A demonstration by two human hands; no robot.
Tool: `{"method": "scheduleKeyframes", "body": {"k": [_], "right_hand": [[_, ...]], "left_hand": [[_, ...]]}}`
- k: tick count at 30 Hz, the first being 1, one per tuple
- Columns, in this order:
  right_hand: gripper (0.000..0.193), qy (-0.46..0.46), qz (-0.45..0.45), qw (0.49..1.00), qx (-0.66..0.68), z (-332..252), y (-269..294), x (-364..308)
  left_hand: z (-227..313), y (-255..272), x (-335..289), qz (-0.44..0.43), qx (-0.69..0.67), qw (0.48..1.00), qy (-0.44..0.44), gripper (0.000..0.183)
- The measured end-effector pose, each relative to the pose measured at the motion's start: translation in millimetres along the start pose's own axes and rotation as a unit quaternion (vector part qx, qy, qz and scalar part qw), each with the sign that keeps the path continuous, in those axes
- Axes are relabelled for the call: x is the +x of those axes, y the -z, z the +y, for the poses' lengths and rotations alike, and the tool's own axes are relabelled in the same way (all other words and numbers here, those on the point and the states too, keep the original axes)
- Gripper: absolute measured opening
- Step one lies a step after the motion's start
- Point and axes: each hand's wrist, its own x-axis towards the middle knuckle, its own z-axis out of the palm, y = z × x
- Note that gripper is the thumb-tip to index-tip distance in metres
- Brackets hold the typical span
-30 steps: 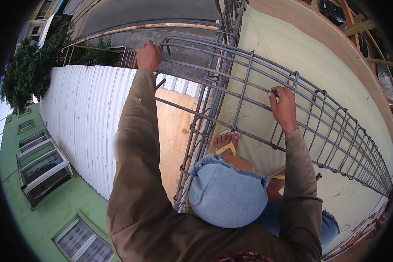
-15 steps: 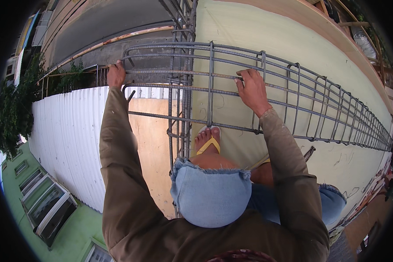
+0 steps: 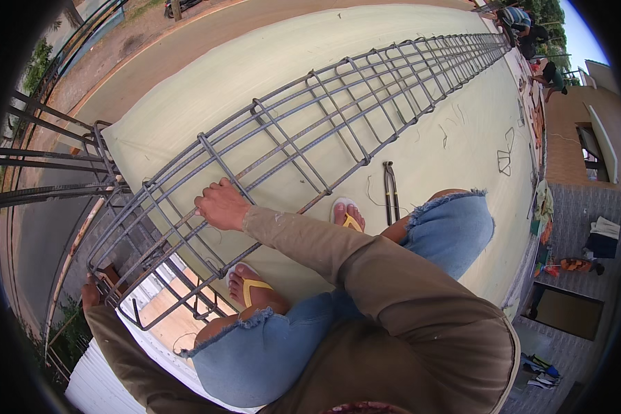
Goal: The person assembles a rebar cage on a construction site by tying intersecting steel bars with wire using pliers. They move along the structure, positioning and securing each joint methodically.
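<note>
While one long rebar cage (image 3: pixel 338 117) stretches across the pale concrete slab (image 3: pixel 462 131) toward the far edge, two hands work its near end. The right hand (image 3: pixel 221 205) sits on top of the cage, its grip clenched around one of the upper bars, so the cage lies directly under and inside that grip. The left hand (image 3: pixel 91 293) is low at the cage's near corner, touching the end bars there — whether its grip is clenched or loose I cannot tell, since only the knuckles show past the brown sleeve.

Two feet in yellow sandals stand on the slab: one (image 3: pixel 255 290) under the cage's near end, one (image 3: pixel 348 215) just beside the cage's right side. One pair of long-handled pincers (image 3: pixel 390 190) lies on the slab near that second foot, apart from both hands. A few bent wire pieces (image 3: pixel 505 160) lie farther off — well apart from the grip.
</note>
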Motion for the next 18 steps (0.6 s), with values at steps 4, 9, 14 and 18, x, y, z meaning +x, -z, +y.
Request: {"method": "scheduleKeyframes", "body": {"k": [4,9,14,18], "right_hand": [[0.021,0.003,0.019,1.000,-0.004,-1.4,-2.4,-2.4],[0.025,-0.015,-0.007,1.000,0.003,-2.7,-1.6,0.7],[0.025,-0.010,-0.008,1.000,-0.010,-3.8,2.0,2.9],[0.025,0.000,0.004,1.000,-0.009,-1.2,2.4,4.4]], "left_hand": [[28.7,-3.5,-33.7,0.083,0.047,0.995,-0.004,0.084],[62.8,-0.3,-77.6,0.122,0.021,0.992,0.034,0.081],[77.4,11.6,-89.2,0.096,0.026,0.995,0.023,0.079],[75.4,12.4,-92.3,0.114,0.046,0.992,0.018,0.077]]}}
